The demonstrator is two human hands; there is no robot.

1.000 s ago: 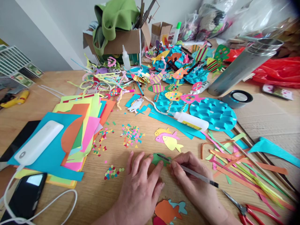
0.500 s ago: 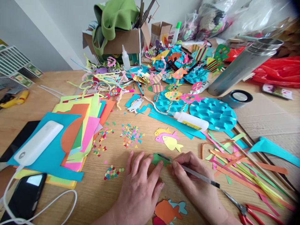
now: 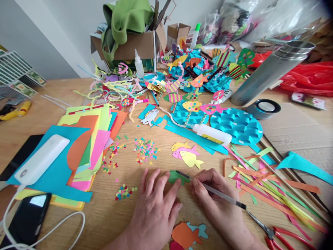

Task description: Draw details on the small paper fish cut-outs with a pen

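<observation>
A green paper fish [image 3: 174, 176] lies flat on the table, partly covered by my fingers. My left hand [image 3: 155, 198] is spread palm down, with its index fingertip pressing on the fish. In my right hand [image 3: 212, 194] is a slim pen [image 3: 221, 195], pinched between thumb and fingers, its dark tip on the fish. Beyond them lie overlapping yellow and pink paper fish [image 3: 191, 158]. Close to my wrists rest an orange paper fish [image 3: 185, 234] and a light blue one [image 3: 200, 230].
Confetti bits [image 3: 146, 150] and paper dots [image 3: 125, 191] lie left of my hands. Stacked coloured paper [image 3: 85, 139] bears a white power bank [image 3: 43, 158]. On the right are paper strips [image 3: 275, 191], red-handled pliers [image 3: 270, 232], a glue bottle [image 3: 213, 134] and a steel flask [image 3: 270, 74].
The pen and my right hand have shifted very slightly to the right over the green fish. My left hand stays in place.
</observation>
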